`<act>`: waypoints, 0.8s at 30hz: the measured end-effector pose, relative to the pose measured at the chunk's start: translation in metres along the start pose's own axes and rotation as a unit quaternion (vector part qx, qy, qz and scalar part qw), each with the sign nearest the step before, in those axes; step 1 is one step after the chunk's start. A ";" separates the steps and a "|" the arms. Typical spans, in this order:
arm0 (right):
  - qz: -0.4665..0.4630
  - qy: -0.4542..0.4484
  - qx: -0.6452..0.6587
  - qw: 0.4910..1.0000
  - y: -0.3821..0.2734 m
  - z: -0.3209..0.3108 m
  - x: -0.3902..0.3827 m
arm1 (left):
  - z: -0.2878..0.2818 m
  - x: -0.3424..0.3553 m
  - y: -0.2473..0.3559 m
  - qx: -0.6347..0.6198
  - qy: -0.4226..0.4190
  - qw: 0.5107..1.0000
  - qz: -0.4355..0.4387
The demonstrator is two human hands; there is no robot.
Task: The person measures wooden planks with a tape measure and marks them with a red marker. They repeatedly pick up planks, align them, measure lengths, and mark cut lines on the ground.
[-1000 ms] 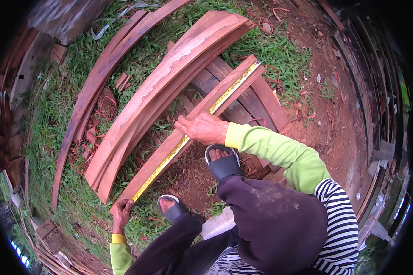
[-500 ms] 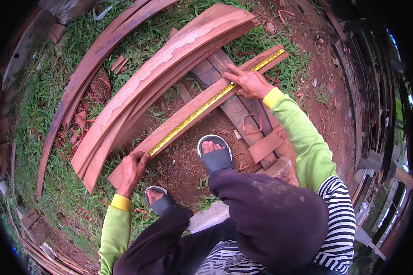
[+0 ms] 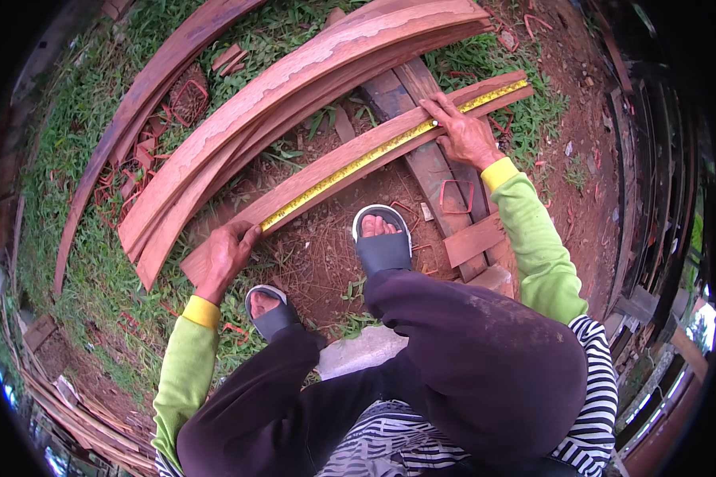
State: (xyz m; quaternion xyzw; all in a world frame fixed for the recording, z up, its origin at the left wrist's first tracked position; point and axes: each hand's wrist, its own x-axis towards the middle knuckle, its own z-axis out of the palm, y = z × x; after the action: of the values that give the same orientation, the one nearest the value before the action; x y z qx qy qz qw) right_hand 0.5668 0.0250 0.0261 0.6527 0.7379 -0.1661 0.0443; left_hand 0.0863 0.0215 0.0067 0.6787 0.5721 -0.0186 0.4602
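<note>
A yellow tape measure blade [image 3: 346, 172] lies stretched along a reddish-brown wooden board [image 3: 298, 191], which slants from lower left to upper right. At the board's near left end, my left hand [image 3: 227, 254] is closed with its thumb and fingers on the end of the blade. Farther up, my right hand [image 3: 465, 135] rests across the board and the blade. Its fingers are bent round a small white-tipped thing [image 3: 435, 123], most of which is hidden. The blade runs on past this hand to the board's far end.
Long curved planks [image 3: 294, 79] lie stacked beyond the board, with darker planks [image 3: 127, 103] farther left on the grass. Dark crossing timbers [image 3: 433, 187] lie under the board. My sandalled feet [image 3: 382, 237] stand close by. Orange strapping loops [image 3: 457, 196] and wood scraps are scattered about.
The whole view has shifted a little, so the planks and board sit higher in it. Both hands stay at about the same places along the blade.
</note>
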 end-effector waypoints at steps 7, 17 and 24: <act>-0.020 0.013 0.021 0.999 -0.009 0.002 0.003 | -0.012 -0.016 -0.017 -0.005 -0.012 0.997 -0.073; -0.066 0.069 0.067 0.993 -0.004 -0.001 0.010 | -0.013 -0.017 -0.032 0.029 0.005 0.998 -0.059; -0.100 0.085 0.476 0.869 -0.149 -0.017 0.044 | -0.011 -0.019 -0.033 0.060 0.009 0.994 -0.088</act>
State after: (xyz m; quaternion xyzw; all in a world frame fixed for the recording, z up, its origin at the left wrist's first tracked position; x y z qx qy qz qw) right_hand 0.4177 0.0584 0.0580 0.5286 0.6317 -0.4445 -0.3521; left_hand 0.0481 0.0111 0.0037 0.6523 0.6314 -0.0872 0.4101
